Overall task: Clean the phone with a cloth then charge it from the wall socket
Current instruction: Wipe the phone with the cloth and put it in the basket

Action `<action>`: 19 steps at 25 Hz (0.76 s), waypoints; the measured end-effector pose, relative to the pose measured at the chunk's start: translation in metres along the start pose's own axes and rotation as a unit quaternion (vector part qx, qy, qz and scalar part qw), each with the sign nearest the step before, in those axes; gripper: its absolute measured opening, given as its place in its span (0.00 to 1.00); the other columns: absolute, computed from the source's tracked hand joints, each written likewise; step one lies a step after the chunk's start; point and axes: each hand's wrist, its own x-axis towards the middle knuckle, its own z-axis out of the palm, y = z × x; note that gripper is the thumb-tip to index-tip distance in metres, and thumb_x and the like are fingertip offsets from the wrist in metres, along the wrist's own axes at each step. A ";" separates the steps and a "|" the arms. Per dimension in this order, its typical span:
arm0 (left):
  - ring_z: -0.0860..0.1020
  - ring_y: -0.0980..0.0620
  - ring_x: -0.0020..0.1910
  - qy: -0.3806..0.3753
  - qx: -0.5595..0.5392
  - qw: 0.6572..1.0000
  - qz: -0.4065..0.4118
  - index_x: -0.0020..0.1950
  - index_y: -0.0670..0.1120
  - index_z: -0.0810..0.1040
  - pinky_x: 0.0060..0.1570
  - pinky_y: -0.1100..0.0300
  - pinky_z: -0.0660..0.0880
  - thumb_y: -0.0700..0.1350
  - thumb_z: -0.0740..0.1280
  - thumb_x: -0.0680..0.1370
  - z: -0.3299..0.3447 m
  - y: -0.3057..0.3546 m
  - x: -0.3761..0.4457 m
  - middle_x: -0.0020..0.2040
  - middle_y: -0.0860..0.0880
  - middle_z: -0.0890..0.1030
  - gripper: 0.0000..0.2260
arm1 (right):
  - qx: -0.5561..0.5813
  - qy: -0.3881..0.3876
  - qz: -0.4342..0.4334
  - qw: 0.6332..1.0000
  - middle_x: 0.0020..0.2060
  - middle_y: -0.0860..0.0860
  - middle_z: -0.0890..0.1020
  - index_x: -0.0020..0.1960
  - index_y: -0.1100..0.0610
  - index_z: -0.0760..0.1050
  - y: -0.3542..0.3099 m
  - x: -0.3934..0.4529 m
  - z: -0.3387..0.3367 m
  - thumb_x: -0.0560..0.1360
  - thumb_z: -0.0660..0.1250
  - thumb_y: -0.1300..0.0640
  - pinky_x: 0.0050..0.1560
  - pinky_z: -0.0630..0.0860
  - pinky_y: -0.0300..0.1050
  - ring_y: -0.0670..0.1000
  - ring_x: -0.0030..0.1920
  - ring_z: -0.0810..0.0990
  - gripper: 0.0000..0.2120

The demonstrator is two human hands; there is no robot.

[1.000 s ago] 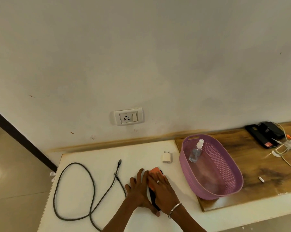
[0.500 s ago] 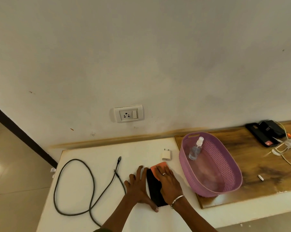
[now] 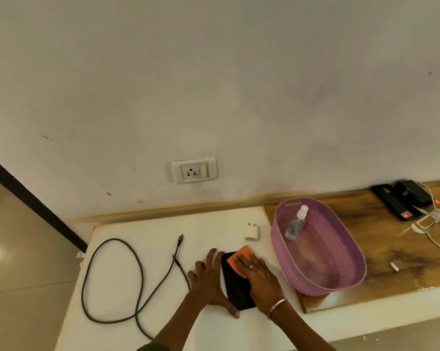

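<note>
A black phone (image 3: 236,287) lies flat on the white counter (image 3: 143,229). My left hand (image 3: 208,282) rests flat beside its left edge, thumb along the near end, steadying it. My right hand (image 3: 260,276) presses an orange cloth (image 3: 236,260) onto the phone's far half with straight fingers. A white charger plug (image 3: 252,231) lies just beyond the phone. A grey cable (image 3: 138,277) loops on the counter to the left, its connector pointing at the wall. The white wall socket (image 3: 194,170) is above the counter.
A purple basket (image 3: 350,252) with a clear spray bottle (image 3: 296,224) inside stands right of the phone on a wooden board (image 3: 391,239). Black devices (image 3: 401,198) and white cables (image 3: 431,221) lie at the far right. The counter's left edge drops to the floor.
My right hand with the cloth has slid along the phone toward its far end, uncovering more of the black screen. My left hand has stayed beside the phone.
</note>
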 end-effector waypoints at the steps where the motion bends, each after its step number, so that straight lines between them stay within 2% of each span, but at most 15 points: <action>1: 0.48 0.38 0.77 0.001 0.001 1.000 0.000 0.76 0.58 0.29 0.72 0.34 0.52 0.76 0.74 0.46 0.000 0.000 0.000 0.78 0.53 0.31 0.73 | 0.008 0.001 0.010 1.000 0.78 0.46 0.46 0.77 0.42 0.43 0.000 -0.002 0.000 0.79 0.60 0.61 0.75 0.55 0.47 0.56 0.78 0.45 0.37; 3: 0.49 0.39 0.76 0.005 0.001 1.000 0.000 0.76 0.58 0.30 0.72 0.35 0.53 0.76 0.74 0.45 0.001 -0.001 -0.001 0.78 0.54 0.32 0.73 | 0.028 -0.003 -0.003 1.000 0.78 0.48 0.46 0.77 0.43 0.44 -0.008 -0.005 0.006 0.78 0.61 0.61 0.75 0.56 0.47 0.55 0.78 0.46 0.37; 5: 0.52 0.39 0.75 0.011 -0.001 1.000 0.002 0.76 0.58 0.31 0.71 0.36 0.56 0.75 0.74 0.45 0.002 -0.002 0.000 0.78 0.54 0.33 0.73 | 0.023 -0.015 -0.046 0.999 0.78 0.49 0.49 0.77 0.44 0.47 -0.017 -0.012 0.015 0.78 0.62 0.57 0.75 0.50 0.46 0.56 0.78 0.46 0.35; 7: 0.54 0.40 0.73 0.019 0.002 1.000 0.005 0.76 0.59 0.33 0.70 0.38 0.58 0.74 0.75 0.45 0.002 0.000 -0.001 0.78 0.55 0.34 0.72 | -0.009 -0.041 -0.091 0.995 0.78 0.49 0.47 0.78 0.46 0.45 -0.021 -0.018 0.020 0.80 0.61 0.52 0.72 0.42 0.45 0.57 0.78 0.43 0.33; 11: 0.54 0.40 0.74 0.019 0.002 1.000 0.005 0.76 0.59 0.33 0.71 0.38 0.58 0.75 0.74 0.45 0.001 0.000 -0.001 0.78 0.55 0.34 0.73 | -0.055 -0.042 -0.131 0.989 0.78 0.47 0.46 0.77 0.44 0.42 -0.010 -0.020 0.015 0.80 0.58 0.51 0.73 0.38 0.48 0.55 0.76 0.39 0.33; 14: 0.52 0.39 0.75 0.014 -0.002 1.000 0.000 0.76 0.58 0.30 0.72 0.38 0.56 0.76 0.73 0.44 0.002 -0.002 -0.001 0.78 0.55 0.33 0.74 | -0.032 -0.038 -0.068 0.996 0.77 0.45 0.42 0.77 0.43 0.41 -0.001 -0.019 0.006 0.80 0.59 0.49 0.74 0.44 0.46 0.54 0.77 0.41 0.34; 16: 0.52 0.39 0.75 0.014 -0.001 1.000 -0.003 0.75 0.59 0.29 0.72 0.37 0.56 0.76 0.73 0.43 0.001 -0.001 -0.001 0.78 0.55 0.32 0.74 | -0.003 -0.041 -0.018 0.999 0.78 0.46 0.43 0.77 0.43 0.42 0.000 -0.018 0.004 0.81 0.59 0.54 0.76 0.52 0.48 0.55 0.78 0.42 0.33; 19: 0.52 0.40 0.75 0.014 -0.005 1.000 -0.001 0.75 0.59 0.30 0.72 0.37 0.56 0.76 0.73 0.43 0.002 -0.001 0.000 0.78 0.55 0.32 0.74 | 0.014 -0.040 -0.011 0.999 0.78 0.47 0.43 0.77 0.44 0.42 -0.007 -0.019 0.006 0.81 0.59 0.52 0.75 0.55 0.47 0.54 0.78 0.42 0.33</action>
